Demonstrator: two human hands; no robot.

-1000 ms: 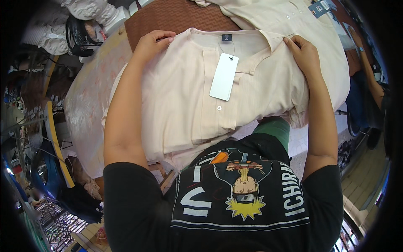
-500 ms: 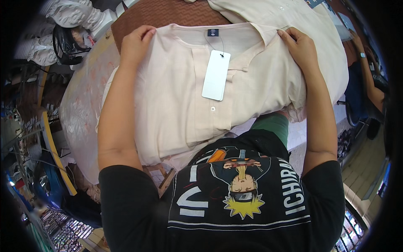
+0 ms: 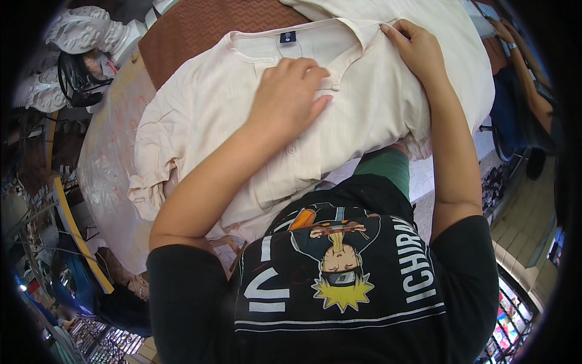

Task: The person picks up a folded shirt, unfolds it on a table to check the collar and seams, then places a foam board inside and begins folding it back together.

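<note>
A pale cream shirt (image 3: 212,115) with a buttoned placket and a dark neck label (image 3: 288,37) lies spread before me, its neckline away from me. My right hand (image 3: 418,48) pinches the fabric at the shirt's right shoulder between thumb and fingers. Over the upper placket, just below the neck label, rests my left hand (image 3: 291,94), with bent fingers and the thumb held apart from them. A thin string runs from the label toward this hand. The white hang tag is hidden, and whether the fingers touch it I cannot tell.
Under the shirt is a round table with a brown patterned cloth (image 3: 182,45) and clear plastic (image 3: 109,182). More cream fabric (image 3: 448,73) lies at the far right. White sculpted busts (image 3: 85,30) and a black bag (image 3: 79,79) stand left. Another person's arm (image 3: 521,73) shows at right.
My left hand has let go of the left shoulder and moved right onto the placket, covering the white tag. The left sleeve now lies loose. My right hand keeps its hold.
</note>
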